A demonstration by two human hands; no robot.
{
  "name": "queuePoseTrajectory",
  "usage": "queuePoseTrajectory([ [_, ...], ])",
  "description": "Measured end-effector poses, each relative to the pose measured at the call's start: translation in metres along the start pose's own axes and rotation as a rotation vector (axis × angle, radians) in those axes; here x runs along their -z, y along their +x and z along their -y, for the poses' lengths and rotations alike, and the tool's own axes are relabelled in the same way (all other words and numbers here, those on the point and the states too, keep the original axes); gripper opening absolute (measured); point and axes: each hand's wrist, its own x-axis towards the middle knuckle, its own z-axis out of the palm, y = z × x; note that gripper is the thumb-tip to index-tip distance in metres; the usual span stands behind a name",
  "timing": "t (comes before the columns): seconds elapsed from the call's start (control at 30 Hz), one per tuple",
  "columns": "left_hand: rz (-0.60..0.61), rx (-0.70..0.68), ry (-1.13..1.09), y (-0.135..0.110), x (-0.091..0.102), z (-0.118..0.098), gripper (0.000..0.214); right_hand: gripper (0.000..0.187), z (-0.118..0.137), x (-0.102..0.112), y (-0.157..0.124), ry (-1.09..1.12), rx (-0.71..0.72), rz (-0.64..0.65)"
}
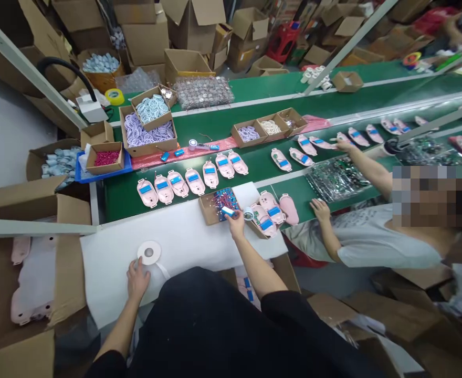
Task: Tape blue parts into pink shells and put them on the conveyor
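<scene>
On the white-covered bench lies a roll of white tape [156, 247], its loose end trailing to the right. My left hand [137, 281] is at its lower left edge, fingers apart, the index fingertip touching the roll. My right hand [237, 227] pinches a blue battery [228, 211] with a white strip on its face. It is held over the front of a cardboard box [211, 210] of blue batteries with red wires. Just right of that hand is a small pale blue round part [248, 213]. Pink shells [266, 223] with blue batteries fill another box there.
A row of pink shells [193, 181] stands on the green conveyor [116, 194]. Behind are boxes of purple rings [146, 131] and pale rings. A co-worker [373, 236] sits at the right, one arm reaching to shells. An open carton [69, 252] stands at left.
</scene>
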Motion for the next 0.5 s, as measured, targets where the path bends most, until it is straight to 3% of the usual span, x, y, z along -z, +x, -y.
queuePoseTrajectory([
  [0.13,0.037,0.024,0.017,0.007,0.002,-0.006,0.066,0.053,-0.02,-0.009,-0.01,-0.266,-0.006,-0.098],
  [0.27,0.065,0.0,0.073,0.017,0.012,-0.011,0.064,0.067,-0.027,-0.012,-0.026,-0.317,-0.068,-0.122],
  [0.4,0.096,-0.037,0.113,0.02,0.021,-0.015,0.064,0.086,-0.038,-0.006,-0.068,-0.293,0.017,-0.141],
  [0.5,0.11,-0.122,0.122,0.017,0.02,-0.019,0.062,0.083,-0.054,0.001,-0.112,-0.28,0.026,-0.107],
])
